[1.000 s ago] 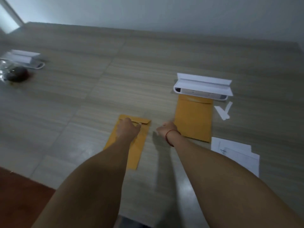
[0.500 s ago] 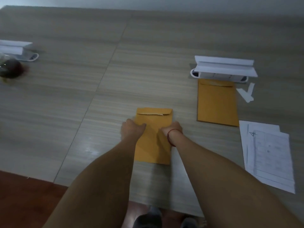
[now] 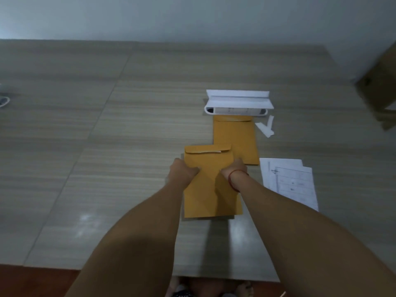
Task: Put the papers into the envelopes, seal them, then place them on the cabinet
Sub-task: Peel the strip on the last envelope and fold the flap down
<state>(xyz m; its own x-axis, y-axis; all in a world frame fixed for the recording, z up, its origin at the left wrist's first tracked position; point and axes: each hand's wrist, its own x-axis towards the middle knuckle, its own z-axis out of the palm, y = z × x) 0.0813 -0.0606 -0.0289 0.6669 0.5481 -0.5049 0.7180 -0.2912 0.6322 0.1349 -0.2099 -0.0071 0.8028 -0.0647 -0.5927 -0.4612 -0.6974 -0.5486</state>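
I see the envelope [image 3: 205,189] has come up off the table [image 3: 107,146] and swung right since half a second ago, with a shadow under its near end. Its flap is folded down, so I judge it's being carried off. The left hand [image 3: 184,172] and right hand [image 3: 234,170] pinch its long edges, other fingers hidden beneath, and its far corner overlaps the second envelope [image 3: 234,136].

envelope [image 3: 211,185]: matt brown paper | table [image 3: 107,146]: smooth wood-grain, faint sheen | sheets [image 3: 293,183]: white printed paper
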